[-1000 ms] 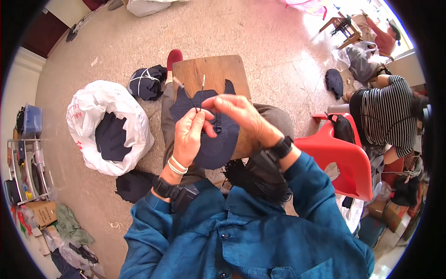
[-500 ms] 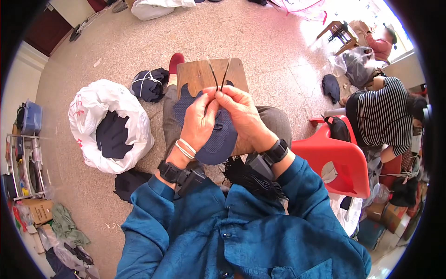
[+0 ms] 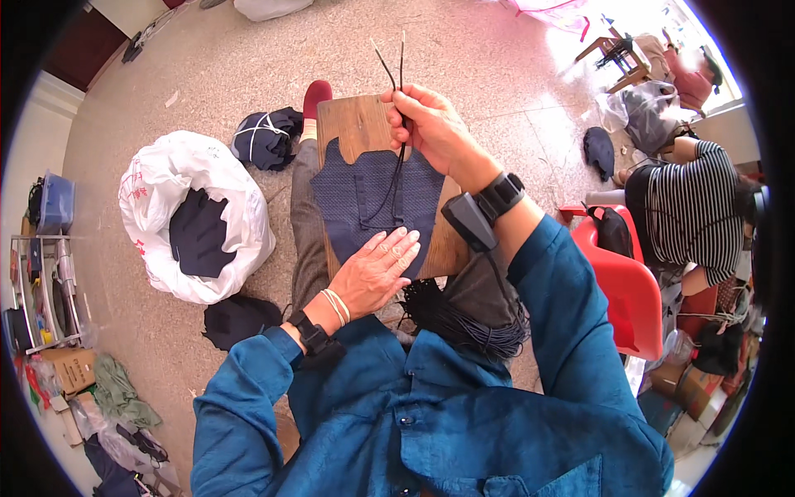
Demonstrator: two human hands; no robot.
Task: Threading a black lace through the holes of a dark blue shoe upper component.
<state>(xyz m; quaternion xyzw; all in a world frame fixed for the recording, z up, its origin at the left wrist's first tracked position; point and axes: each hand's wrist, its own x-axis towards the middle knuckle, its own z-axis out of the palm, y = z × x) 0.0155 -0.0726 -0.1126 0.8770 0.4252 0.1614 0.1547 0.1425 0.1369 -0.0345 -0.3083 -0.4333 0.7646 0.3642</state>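
Note:
A dark blue mesh fabric piece, shaped like a shoe upper (image 3: 338,195), lies flat on a wooden stool (image 3: 354,120) between my knees. A black lace (image 3: 399,174) runs through its middle. Fingers extended, my left hand (image 3: 371,272) rests on the lower end of the upper. Above the stool's far right corner, my right hand (image 3: 432,131) pinches the lace's two strands together, and their pale-tipped ends stick up past the fingers. The lace hangs from that hand down to the upper. A bundle of black laces (image 3: 489,331) drapes beside my right thigh.
At left stands a white plastic bag (image 3: 248,240) of dark pieces, with a tied dark bundle (image 3: 267,139) beyond it. A red plastic chair (image 3: 625,302) is at right. Behind it sits a person in a striped top (image 3: 691,199); another person (image 3: 691,79) is farther off.
My hands, together at the lace before, have parted. The left has dropped onto the shoe upper and flattened; the right has risen with both lace strands. The upper now lies more spread out.

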